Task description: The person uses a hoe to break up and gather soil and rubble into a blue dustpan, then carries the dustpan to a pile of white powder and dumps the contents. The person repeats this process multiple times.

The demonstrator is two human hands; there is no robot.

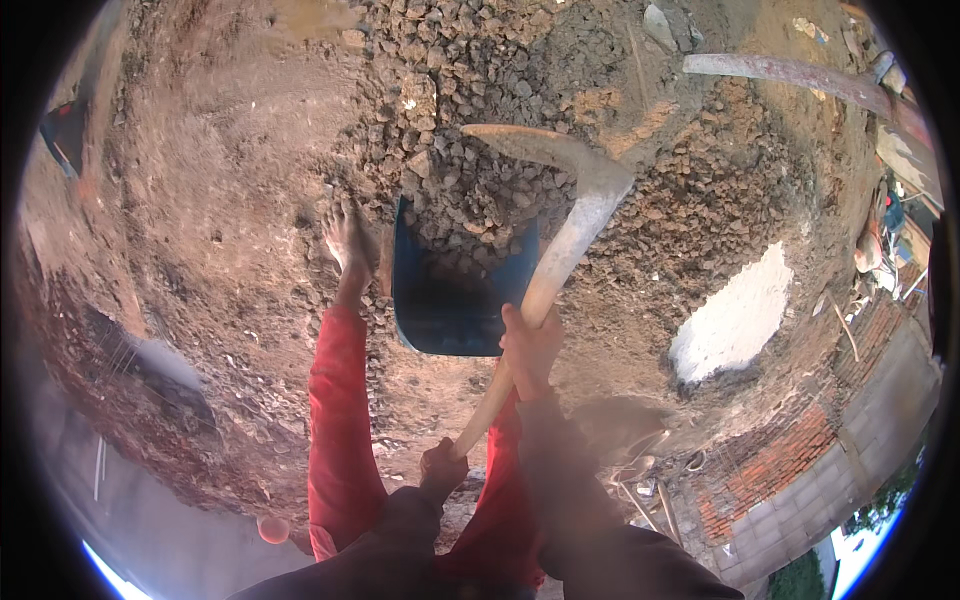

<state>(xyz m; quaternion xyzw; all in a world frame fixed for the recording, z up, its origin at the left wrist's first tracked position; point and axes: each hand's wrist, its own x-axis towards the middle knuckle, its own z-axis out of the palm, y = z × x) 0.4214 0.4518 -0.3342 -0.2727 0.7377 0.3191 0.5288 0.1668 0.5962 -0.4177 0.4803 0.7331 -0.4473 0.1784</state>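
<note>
My right hand (pixel 532 349) grips the middle of the wooden handle of a hoe (pixel 559 251). Lower down, my left hand (pixel 442 466) is closed around the butt of the same handle, close to my body. The hoe's wide metal blade (pixel 525 144) is above the heap of broken stone (pixel 480 199); whether it touches the stones, I cannot tell. A dark blue plastic container (pixel 450 326) lies on the ground between my legs with its open side toward the heap. Stones fill its far part, and its near part shows bare plastic.
My bare left foot (pixel 349 240) stands beside the container; my right foot is hidden. Finer gravel (pixel 720 180) spreads right, near a white patch (pixel 735 319). A long pole or pipe (pixel 795 75) lies at upper right. Red bricks (pixel 780 465) and grey blocks (pixel 810 510) are at lower right.
</note>
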